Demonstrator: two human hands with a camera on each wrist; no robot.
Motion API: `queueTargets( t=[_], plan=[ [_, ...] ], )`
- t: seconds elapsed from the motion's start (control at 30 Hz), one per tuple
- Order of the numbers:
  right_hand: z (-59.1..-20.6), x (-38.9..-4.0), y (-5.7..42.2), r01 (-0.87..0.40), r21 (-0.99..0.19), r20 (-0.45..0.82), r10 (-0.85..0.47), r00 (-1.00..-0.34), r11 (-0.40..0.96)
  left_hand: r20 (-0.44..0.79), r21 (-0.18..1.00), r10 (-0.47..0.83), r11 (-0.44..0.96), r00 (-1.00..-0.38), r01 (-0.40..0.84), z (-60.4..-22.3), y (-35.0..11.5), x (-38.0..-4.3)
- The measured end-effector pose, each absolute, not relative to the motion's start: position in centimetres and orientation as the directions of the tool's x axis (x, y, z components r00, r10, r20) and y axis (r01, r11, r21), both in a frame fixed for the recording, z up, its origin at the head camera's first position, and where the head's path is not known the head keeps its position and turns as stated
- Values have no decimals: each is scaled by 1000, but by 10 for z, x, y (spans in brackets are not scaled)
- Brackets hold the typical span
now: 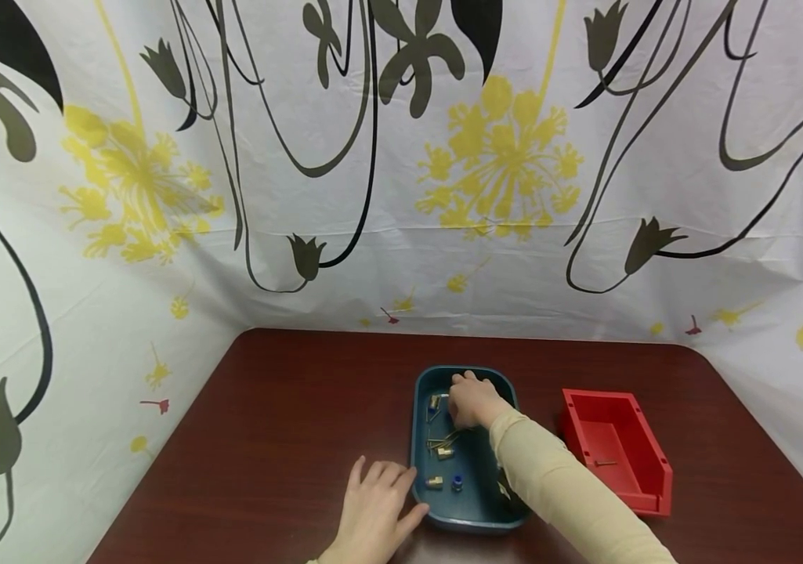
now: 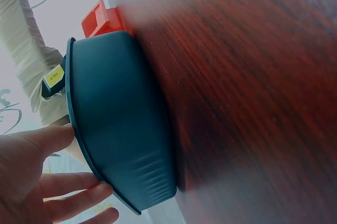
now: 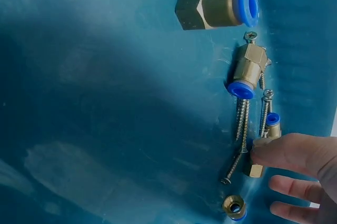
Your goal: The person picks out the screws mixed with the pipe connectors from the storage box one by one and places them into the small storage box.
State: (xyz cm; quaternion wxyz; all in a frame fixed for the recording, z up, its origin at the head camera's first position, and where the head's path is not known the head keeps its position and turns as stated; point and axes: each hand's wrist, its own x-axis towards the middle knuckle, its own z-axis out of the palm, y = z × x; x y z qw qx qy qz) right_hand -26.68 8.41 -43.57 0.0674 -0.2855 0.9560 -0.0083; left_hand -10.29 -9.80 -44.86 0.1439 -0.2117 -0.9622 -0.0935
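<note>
My right hand [image 1: 473, 399] reaches into the far end of the blue-green tray [image 1: 473, 524]. In the right wrist view its uppermost digit [image 3: 287, 153] overlaps a brass fitting [image 3: 256, 170], while two lower fingers lie apart from it. Several screws [image 3: 265, 109] and brass push-in fittings with blue collars [image 3: 243, 71] are scattered beside these fingers. At the tray's near left side, my left hand [image 1: 376, 505] rests spread, thumb and fingertips at the rim [image 2: 79, 138].
Right of the tray stands a red bin [image 1: 644, 470] with one screw [image 1: 605, 462] inside. Closer to me in the tray lie a brass fitting [image 1: 434, 482] and a blue-topped one [image 1: 457, 483]. A patterned curtain [image 1: 401, 196] hangs behind the brown table [image 1: 302, 407].
</note>
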Motion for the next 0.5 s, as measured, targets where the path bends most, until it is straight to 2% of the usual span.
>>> queueTargets(
  t=[0.5],
  plan=[
    [-439, -266, 86, -493, -56, -119, -496, -860, 868, 341, 111, 384, 890, -858, 442, -449, -97, -102]
  ],
)
